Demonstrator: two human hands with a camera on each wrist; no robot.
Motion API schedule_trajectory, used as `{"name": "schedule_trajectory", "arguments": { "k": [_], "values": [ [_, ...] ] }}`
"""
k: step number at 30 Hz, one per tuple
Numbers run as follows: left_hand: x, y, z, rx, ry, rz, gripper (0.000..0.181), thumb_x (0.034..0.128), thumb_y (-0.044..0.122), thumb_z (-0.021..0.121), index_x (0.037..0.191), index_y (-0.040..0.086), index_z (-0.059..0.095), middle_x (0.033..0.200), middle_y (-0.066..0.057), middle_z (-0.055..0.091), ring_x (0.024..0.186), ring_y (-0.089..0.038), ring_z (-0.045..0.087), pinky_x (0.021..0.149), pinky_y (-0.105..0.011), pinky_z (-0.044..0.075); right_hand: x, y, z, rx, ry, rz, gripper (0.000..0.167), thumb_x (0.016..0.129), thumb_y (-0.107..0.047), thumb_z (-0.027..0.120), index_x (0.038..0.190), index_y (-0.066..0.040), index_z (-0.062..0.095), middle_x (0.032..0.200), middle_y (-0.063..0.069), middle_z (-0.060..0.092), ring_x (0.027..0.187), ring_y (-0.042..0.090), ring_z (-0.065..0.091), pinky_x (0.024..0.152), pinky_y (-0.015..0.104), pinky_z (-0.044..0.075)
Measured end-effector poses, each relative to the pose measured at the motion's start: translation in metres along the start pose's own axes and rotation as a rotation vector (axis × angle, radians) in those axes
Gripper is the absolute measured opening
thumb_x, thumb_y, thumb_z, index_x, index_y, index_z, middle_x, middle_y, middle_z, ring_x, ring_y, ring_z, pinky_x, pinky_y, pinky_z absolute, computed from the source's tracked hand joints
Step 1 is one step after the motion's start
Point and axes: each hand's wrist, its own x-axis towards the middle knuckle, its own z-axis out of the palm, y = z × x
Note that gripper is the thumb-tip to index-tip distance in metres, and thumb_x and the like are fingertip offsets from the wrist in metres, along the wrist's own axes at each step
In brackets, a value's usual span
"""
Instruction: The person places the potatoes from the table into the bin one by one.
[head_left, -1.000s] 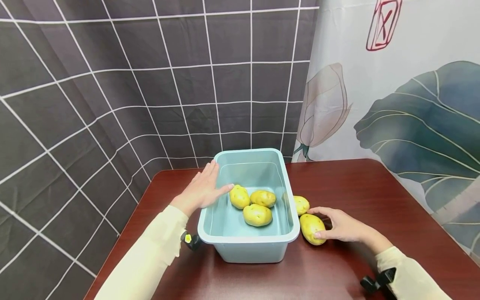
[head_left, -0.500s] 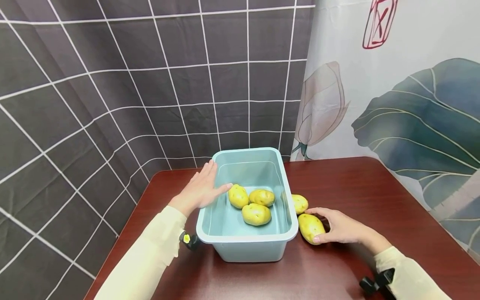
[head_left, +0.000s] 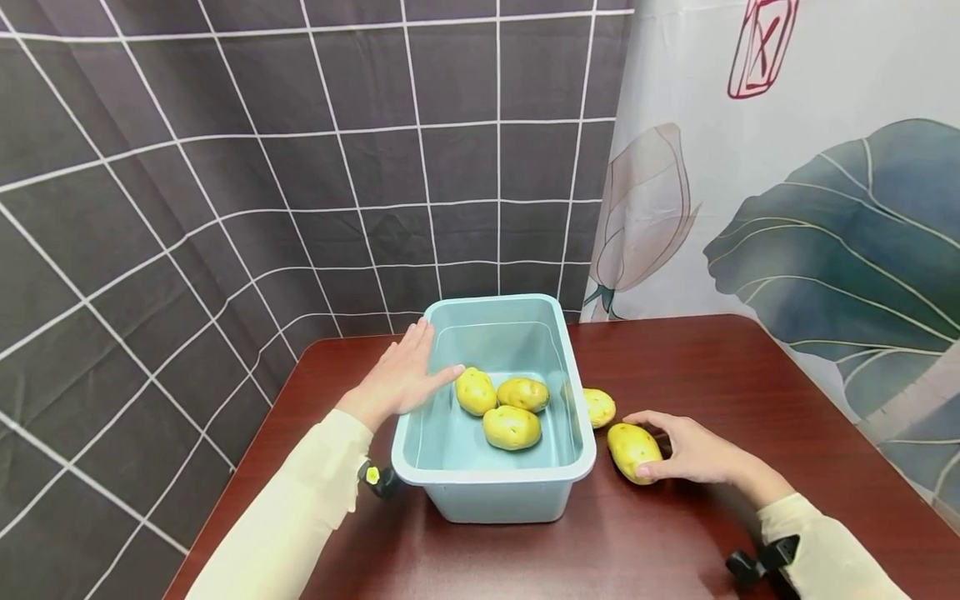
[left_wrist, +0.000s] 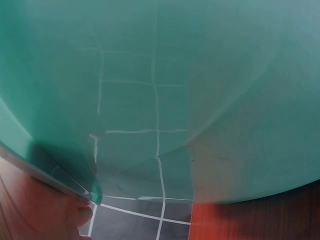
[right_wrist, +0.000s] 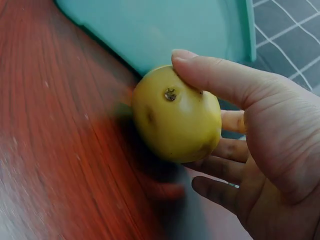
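A light blue plastic basin stands on the table with three yellow potatoes in it. My left hand rests on the basin's left rim, its fingers straight and its thumb over the inside. Right of the basin, my right hand grips a potato between thumb and fingers; the right wrist view shows the thumb across the top of this potato. Whether it touches the table I cannot tell. Another potato lies against the basin's right side, partly hidden by the rim.
The dark red wooden table has its far edge just behind the basin. A grey curtain with white grid lines hangs behind and to the left. A white curtain with a leaf print hangs at the right.
The potato in my right hand has shifted slightly right, away from the basin and the potato beside it. My left hand stays on the rim.
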Motion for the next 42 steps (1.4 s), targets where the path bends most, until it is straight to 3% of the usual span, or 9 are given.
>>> {"name": "schedule_trajectory", "arguments": {
  "k": [15, 23, 31, 42],
  "values": [
    [0.000, -0.001, 0.001, -0.012, -0.005, -0.004, 0.096, 0.0899, 0.069, 0.040, 0.155, 0.007, 0.006, 0.161, -0.009, 0.002, 0.147, -0.026, 0.000, 0.115, -0.052, 0.012, -0.017, 0.027, -0.026, -0.055, 0.108, 0.101, 0.070, 0.075, -0.036, 0.081, 0.131, -0.007, 0.052, 0.115, 0.003, 0.059, 0.096, 0.015, 0.056, 0.076, 0.026, 0.052],
    [0.000, 0.000, -0.001, -0.016, -0.017, -0.008, 0.097, 0.0897, 0.069, 0.040, 0.155, 0.007, 0.005, 0.161, -0.009, 0.001, 0.147, -0.026, 0.000, 0.115, -0.052, 0.011, -0.022, 0.022, -0.035, -0.087, 0.090, 0.082, 0.070, 0.080, -0.034, 0.078, 0.136, -0.002, 0.049, 0.124, 0.009, 0.057, 0.104, 0.017, 0.054, 0.080, 0.026, 0.050],
    [-0.001, -0.001, 0.000, -0.032, -0.009, 0.001, 0.097, 0.0897, 0.069, 0.039, 0.155, 0.006, 0.006, 0.161, -0.011, 0.002, 0.147, -0.028, 0.001, 0.115, -0.053, 0.011, -0.015, 0.013, -0.028, -0.173, 0.083, 0.089, 0.069, 0.083, -0.042, 0.073, 0.138, -0.007, 0.049, 0.124, 0.004, 0.056, 0.106, 0.021, 0.052, 0.087, 0.042, 0.046],
    [0.001, -0.002, 0.001, -0.028, -0.006, 0.000, 0.097, 0.0894, 0.071, 0.038, 0.155, 0.006, 0.007, 0.161, -0.009, 0.001, 0.147, -0.025, -0.001, 0.115, -0.052, 0.011, 0.001, 0.018, -0.008, -0.258, 0.147, 0.092, 0.075, 0.076, -0.055, 0.075, 0.131, -0.009, 0.056, 0.120, 0.005, 0.059, 0.101, 0.020, 0.055, 0.087, 0.046, 0.047]
  ]
}}
